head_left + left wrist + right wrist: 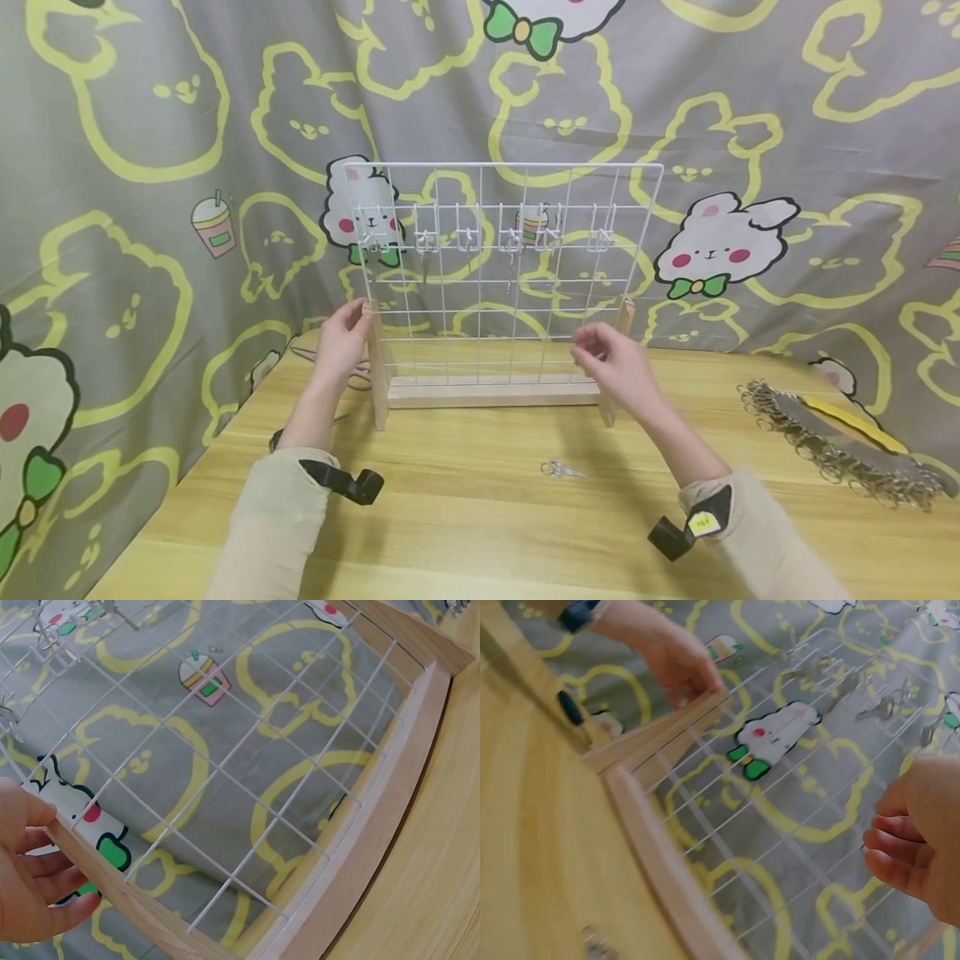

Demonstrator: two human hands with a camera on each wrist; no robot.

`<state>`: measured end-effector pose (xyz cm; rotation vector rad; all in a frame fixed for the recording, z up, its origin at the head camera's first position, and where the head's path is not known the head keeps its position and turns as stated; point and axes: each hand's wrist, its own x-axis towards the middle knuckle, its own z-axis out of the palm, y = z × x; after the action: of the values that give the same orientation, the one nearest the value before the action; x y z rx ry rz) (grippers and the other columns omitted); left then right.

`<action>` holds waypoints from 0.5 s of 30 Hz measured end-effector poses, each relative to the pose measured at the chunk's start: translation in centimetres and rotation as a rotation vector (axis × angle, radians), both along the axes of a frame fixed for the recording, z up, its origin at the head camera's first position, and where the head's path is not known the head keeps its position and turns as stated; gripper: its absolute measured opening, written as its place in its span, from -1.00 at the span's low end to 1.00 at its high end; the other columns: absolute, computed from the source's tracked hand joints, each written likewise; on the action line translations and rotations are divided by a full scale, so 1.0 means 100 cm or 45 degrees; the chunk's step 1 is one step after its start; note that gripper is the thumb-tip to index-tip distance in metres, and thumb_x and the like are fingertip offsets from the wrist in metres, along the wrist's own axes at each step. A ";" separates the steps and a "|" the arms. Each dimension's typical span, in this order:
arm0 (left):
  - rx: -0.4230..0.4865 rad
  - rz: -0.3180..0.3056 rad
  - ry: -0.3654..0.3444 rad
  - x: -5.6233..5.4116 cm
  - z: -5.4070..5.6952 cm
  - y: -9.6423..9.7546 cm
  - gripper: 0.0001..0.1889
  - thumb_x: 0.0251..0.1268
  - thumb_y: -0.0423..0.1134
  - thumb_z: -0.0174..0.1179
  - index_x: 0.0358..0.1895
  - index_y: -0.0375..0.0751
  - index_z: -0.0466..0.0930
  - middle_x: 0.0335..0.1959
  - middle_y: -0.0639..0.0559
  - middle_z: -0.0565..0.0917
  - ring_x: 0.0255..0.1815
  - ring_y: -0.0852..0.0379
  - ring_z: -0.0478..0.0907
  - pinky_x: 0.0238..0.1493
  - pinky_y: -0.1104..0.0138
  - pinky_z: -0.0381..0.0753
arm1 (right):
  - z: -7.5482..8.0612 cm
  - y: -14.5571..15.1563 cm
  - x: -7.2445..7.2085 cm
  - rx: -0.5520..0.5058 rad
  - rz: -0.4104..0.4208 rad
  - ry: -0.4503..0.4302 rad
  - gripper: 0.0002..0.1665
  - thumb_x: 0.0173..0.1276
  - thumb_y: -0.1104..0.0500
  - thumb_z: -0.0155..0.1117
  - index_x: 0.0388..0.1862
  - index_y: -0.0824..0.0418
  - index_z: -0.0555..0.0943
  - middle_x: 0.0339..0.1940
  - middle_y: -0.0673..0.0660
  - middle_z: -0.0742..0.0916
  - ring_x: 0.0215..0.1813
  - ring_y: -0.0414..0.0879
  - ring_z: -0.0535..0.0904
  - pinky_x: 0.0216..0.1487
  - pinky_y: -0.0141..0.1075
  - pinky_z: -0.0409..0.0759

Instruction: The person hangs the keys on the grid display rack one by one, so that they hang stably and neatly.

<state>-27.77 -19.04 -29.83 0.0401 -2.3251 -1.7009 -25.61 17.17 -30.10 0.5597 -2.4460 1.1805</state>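
Observation:
A white wire grid rack stands upright on a wooden base with two wooden side posts. My left hand pinches the top of the left post, thumb in front and fingers behind. My right hand hovers before the grid's lower right part, inside the right post. Its fingers are loosely bent, with nothing visible in them. White hooks line the upper grid, and small keys hang from several. One ringed key lies on the table before the rack.
On the table's right lies a curved grey band edged with many metal rings, with a yellow strip. Scissors lie behind my left forearm. A patterned grey curtain hangs behind the wooden table.

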 end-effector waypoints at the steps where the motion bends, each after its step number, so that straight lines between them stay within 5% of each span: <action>1: -0.002 -0.001 0.001 0.000 0.000 0.000 -0.48 0.47 -0.22 -0.15 0.41 -0.29 0.05 0.39 -0.23 0.17 0.38 -0.08 0.12 0.37 0.17 0.14 | -0.006 0.002 0.001 0.009 0.011 -0.018 -0.80 0.23 0.35 0.24 -0.16 0.37 0.55 -0.35 0.16 0.66 -0.32 -0.05 0.56 -0.33 -0.42 0.56; 15: 0.000 0.003 -0.010 -0.002 0.000 0.000 -0.49 0.47 -0.23 -0.15 0.41 -0.28 0.05 0.39 -0.22 0.18 0.38 -0.07 0.14 0.36 0.17 0.15 | -0.069 0.005 0.020 0.050 0.188 -0.212 -0.80 0.13 0.40 0.31 -0.24 0.34 0.55 -0.39 0.04 0.64 -0.31 -0.11 0.55 -0.31 -0.39 0.60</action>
<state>-27.94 -19.06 -29.80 0.0501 -2.3296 -1.7025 -23.62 17.72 -37.04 0.6889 -2.6105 1.2864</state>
